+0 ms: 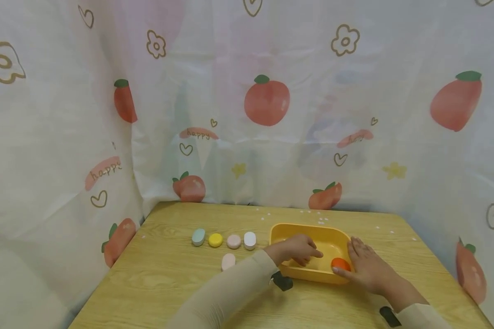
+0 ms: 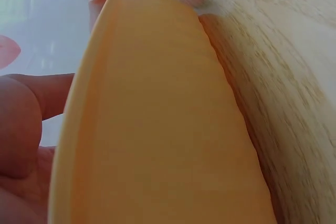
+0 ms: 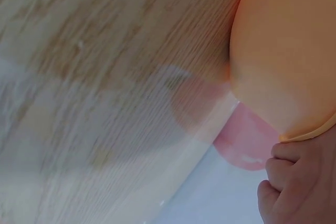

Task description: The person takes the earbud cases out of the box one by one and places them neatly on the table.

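A yellow-orange plastic basin [image 1: 317, 275] stands on the wooden table, its near side wall [image 2: 168, 103] filling much of the left wrist view. My left hand [image 1: 298, 249] reaches over the near left rim into it, index finger extended toward the basin floor and nothing visible in the fingers. An orange-red rounded piece [image 1: 340, 263] lies inside at the right end. My right hand [image 1: 372, 269] rests on the right end of the basin, its fingers along the rim and its thumb across the near corner beside the orange-red piece. In the right wrist view, that hand's fingers [image 3: 286, 169] touch the rim.
Left of the basin, small rounded pieces form a row: pale green [image 1: 198, 237], yellow [image 1: 216, 240], pink [image 1: 233, 241] and white [image 1: 249, 240]. Another pink piece [image 1: 228, 262] lies nearer, by the left sleeve. White specks dot the table's far part. A printed curtain [image 1: 230, 59] encloses the table.
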`<state>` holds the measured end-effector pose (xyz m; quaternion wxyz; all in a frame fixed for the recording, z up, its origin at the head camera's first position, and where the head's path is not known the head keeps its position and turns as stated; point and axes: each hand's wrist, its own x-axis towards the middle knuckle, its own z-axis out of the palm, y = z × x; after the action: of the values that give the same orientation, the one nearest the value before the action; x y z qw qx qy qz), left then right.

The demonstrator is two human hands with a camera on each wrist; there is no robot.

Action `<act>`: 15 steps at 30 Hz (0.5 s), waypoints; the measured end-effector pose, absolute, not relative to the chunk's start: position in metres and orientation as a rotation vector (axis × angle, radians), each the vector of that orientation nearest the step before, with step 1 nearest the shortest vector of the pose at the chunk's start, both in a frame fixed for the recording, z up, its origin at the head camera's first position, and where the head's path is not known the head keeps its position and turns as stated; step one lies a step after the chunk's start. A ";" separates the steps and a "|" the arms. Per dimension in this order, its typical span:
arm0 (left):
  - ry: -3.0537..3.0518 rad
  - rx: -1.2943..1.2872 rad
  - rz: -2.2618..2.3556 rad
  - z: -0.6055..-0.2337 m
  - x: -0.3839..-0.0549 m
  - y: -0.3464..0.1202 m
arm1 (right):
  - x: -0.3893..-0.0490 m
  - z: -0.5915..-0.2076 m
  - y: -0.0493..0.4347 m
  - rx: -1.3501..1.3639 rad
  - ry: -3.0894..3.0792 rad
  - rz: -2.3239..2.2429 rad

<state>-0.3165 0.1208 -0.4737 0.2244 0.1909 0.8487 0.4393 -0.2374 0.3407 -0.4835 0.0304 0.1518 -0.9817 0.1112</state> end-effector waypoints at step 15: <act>2.426 0.485 1.043 -0.477 -0.309 0.149 | -0.233 -0.479 0.340 0.482 -3.032 0.394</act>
<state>-0.3091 0.1494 -0.4765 0.2266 0.1758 0.8801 0.3784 -0.2332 0.3402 -0.4789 0.0234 0.1557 -0.9793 0.1273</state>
